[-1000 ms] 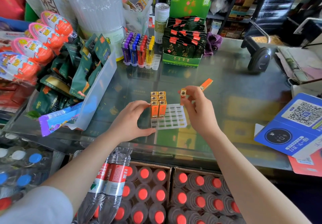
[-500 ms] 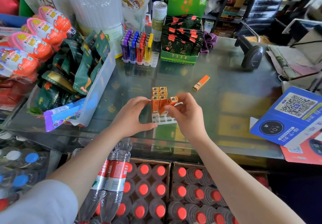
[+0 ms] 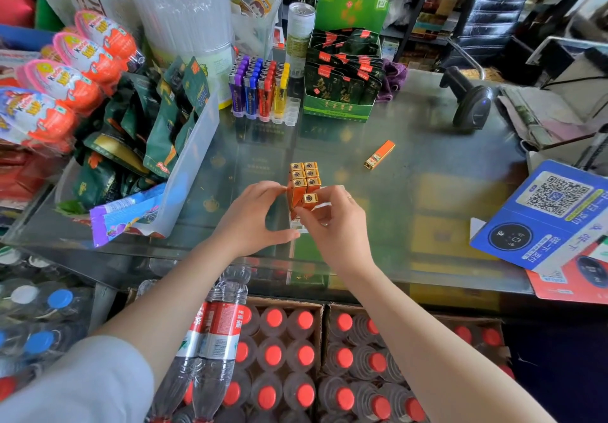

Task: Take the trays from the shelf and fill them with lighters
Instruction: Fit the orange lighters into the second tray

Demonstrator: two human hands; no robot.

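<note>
Right hand [image 3: 335, 225] pinches lighter [image 3: 309, 199] upright over tray [image 3: 297, 227] | left hand [image 3: 250, 218] steadies rows [image 3: 303, 176] | we seat it straight down

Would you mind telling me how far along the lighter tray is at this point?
Done: six orange lighters stand in the clear tray. In hand: the right hand pinches a seventh lighter over the tray while the left hand steadies the stack. Left: the loose lighter on the glass counter, plus remaining slots.
</note>
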